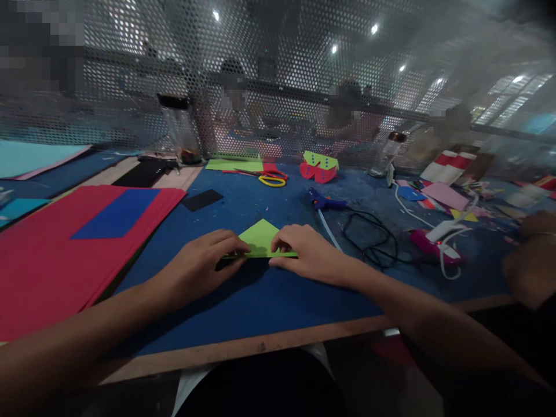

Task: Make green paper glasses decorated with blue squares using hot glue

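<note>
A lime green sheet of paper (262, 236), folded to a triangle with its point away from me, lies on the blue tabletop. My left hand (207, 262) grips its left end, fingers curled over the near edge and thumb below. Opposite it, my right hand (304, 252) pinches the right end of the same edge in the same way. Parts of the paper's two ends are hidden under my fingers. Beyond the paper lie scissors (273, 179) with yellow and red handles. A blue glue gun (324, 201) rests to the right of them.
Stacked red sheets (47, 255) with a blue paper strip (117, 214) lie at left, near a black card (202, 200). A green and red paper butterfly (319, 167) stands at the back. Cables and a pink power strip (436, 248) are at right, beside another person's hand (532, 260).
</note>
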